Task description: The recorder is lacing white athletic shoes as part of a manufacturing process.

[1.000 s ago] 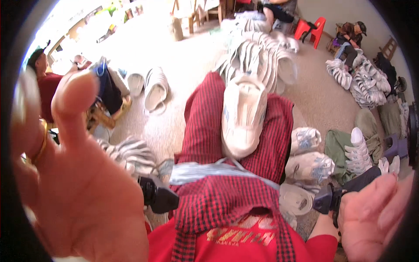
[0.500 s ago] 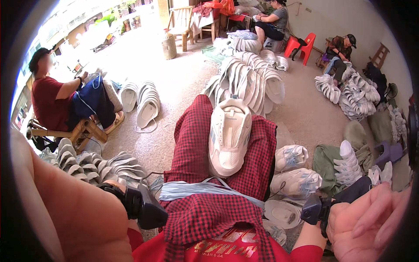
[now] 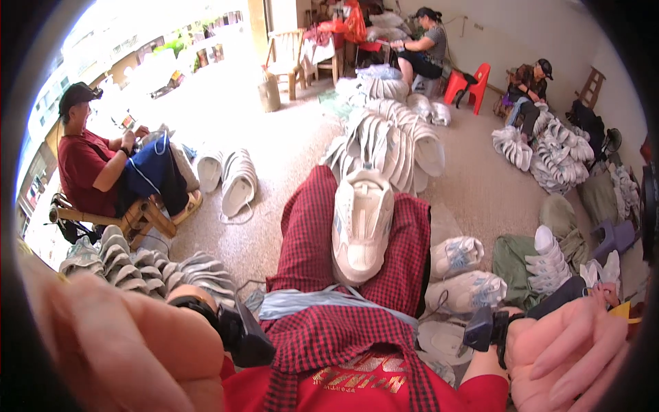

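Out past the left hand (image 3: 123, 343), a person in a dark red top (image 3: 86, 165) and cap sits on a low bamboo seat (image 3: 145, 218). Far ahead, between the hands, stand a wooden chair (image 3: 285, 56) and, near it, a basket (image 3: 269, 95); farther right, a person in black shorts (image 3: 420, 58) sits near a red plastic chair (image 3: 469, 88). Well beyond the right hand (image 3: 570, 357) sits another capped person (image 3: 532, 81); nearer that hand are a green sack (image 3: 513, 264) and a purplish stool (image 3: 613, 238).

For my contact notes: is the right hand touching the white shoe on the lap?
Apart. The head view shows the right hand at lower right; checked cloth and other shoes appear between it and the white shoe.
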The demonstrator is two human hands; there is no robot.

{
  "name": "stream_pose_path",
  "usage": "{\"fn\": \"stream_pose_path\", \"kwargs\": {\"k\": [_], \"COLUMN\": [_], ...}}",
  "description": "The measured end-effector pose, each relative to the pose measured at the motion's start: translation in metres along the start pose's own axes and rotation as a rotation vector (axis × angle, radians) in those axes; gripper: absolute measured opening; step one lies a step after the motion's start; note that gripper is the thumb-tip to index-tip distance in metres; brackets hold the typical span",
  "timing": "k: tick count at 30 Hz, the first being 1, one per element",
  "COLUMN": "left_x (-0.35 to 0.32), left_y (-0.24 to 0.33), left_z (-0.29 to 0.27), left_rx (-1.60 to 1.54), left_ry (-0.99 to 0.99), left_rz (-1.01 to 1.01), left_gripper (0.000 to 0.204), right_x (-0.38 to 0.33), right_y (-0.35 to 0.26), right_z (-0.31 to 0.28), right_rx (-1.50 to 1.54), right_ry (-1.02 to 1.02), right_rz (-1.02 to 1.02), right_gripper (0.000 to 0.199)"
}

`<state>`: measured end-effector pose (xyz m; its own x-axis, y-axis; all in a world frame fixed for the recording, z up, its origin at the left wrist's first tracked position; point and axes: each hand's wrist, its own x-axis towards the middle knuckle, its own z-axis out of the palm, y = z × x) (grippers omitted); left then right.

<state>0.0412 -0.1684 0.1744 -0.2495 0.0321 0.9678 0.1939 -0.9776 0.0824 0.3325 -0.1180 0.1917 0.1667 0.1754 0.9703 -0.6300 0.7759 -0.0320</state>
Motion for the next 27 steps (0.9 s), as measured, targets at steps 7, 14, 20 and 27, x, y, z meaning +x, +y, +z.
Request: {"fn": "stream_pose_path", "kwargs": {"k": [7,14,20,27], "left_x": [0.007,0.02,-0.042,-0.191], "left_y": [0.014,0.032,-0.001,-0.035], "left_z": [-0.003,-0.019,-0.055,-0.108], "left_rx": [-0.062,-0.025,0.42,0.583], "left_ry": [0.076,0.168,-0.519,-1.245], "left_rz": [0.069,0.18,-0.556,-0.897], "left_gripper": [0.017,0.013,0.019,0.017], "right_x": [-0.006,0.008,-0.065,-0.211], "right_y": [-0.001,0.035,0.095,0.152], "right_z": [-0.001,0.008,0.018,-0.031], "right_rx": [0.165,0.151,-0.197,-0.26], "right_ry": [0.164,-0.437,-0.898,-1.349], "right_rz": [0.269,0.475,0.673,1.028], "right_gripper": [0.019,0.035,0.019,0.026]}}
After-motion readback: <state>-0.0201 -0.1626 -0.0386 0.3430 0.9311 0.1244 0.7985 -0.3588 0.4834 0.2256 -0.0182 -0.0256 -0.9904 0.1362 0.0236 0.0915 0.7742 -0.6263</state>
